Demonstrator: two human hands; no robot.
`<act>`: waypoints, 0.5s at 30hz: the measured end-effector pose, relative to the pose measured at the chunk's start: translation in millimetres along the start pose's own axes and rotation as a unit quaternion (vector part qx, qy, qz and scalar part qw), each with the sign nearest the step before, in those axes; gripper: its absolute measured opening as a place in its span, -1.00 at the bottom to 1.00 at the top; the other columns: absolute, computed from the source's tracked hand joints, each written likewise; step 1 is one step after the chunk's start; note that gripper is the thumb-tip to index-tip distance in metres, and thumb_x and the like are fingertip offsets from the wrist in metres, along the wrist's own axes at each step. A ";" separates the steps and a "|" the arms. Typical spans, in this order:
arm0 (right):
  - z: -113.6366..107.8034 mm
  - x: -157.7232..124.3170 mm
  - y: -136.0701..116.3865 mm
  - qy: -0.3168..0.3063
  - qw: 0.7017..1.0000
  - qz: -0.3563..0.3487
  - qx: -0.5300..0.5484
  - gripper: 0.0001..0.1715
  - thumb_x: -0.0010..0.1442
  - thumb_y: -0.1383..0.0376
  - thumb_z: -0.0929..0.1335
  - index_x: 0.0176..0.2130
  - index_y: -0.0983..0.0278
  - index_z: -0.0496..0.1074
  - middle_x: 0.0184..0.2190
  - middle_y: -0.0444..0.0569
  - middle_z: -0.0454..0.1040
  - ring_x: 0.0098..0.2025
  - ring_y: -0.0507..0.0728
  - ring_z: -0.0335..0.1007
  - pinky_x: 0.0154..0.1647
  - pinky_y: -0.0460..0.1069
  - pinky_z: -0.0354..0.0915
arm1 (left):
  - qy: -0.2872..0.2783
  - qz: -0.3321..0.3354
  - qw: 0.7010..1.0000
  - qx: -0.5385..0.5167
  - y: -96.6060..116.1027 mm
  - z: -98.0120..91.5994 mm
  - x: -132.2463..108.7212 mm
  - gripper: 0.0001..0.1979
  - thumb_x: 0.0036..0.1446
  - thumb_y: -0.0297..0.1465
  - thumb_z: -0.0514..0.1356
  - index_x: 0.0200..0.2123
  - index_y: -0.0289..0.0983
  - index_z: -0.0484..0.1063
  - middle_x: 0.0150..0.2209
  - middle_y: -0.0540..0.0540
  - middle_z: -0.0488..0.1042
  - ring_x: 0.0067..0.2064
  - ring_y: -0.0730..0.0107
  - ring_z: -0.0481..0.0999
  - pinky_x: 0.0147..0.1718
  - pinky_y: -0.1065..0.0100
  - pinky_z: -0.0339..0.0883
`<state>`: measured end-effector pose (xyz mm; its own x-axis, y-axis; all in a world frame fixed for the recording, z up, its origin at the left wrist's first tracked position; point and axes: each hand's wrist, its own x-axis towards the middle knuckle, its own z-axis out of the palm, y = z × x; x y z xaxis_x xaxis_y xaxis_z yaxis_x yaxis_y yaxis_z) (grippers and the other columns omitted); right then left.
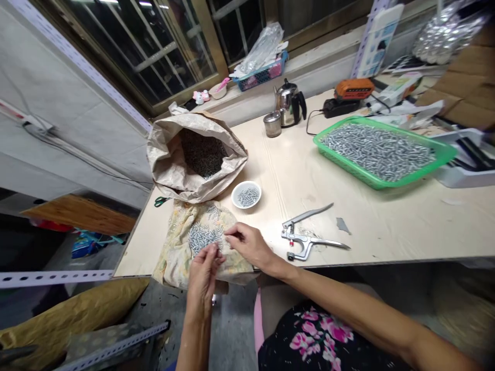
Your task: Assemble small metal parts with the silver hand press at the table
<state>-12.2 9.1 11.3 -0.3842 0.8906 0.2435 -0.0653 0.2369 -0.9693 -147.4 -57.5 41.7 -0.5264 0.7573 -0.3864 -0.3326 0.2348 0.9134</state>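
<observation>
Silvery metal fasteners (203,237) are cradled by yellow-patterned cloth (173,255), presumably against rolling; left hand (204,268) and right hand (249,245) are pinched closed.

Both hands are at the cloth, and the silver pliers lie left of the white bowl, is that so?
Not quite: the head view shows the silver pliers right of the white bowl. The left hand and right hand are at the cloth.

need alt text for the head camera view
A left hand and right hand work at a pile of metal pieces on a cloth. On the table are an open sack, white bowl, pliers and green basket.
</observation>
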 end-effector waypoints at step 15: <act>-185.4 -105.3 5.4 -0.035 0.859 -0.018 -0.510 -0.66 0.29 0.28 0.34 0.06 0.23 0.46 -0.17 0.06 0.46 -0.11 0.21 0.27 -0.11 0.10 0.24 | -0.234 -0.032 0.934 0.268 -49.3 89.6 -15.7 -0.56 -0.18 -0.13 0.42 -0.34 -0.37 0.52 -0.57 0.02 0.45 -0.57 0.52 0.38 -0.55 0.47 0.31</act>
<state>198.6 -11.4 -13.5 -0.4564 0.8580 0.2357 0.7488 0.5134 -0.4191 -52.7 -26.3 14.2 -0.0783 0.8854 -0.4583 0.1538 0.4649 0.8719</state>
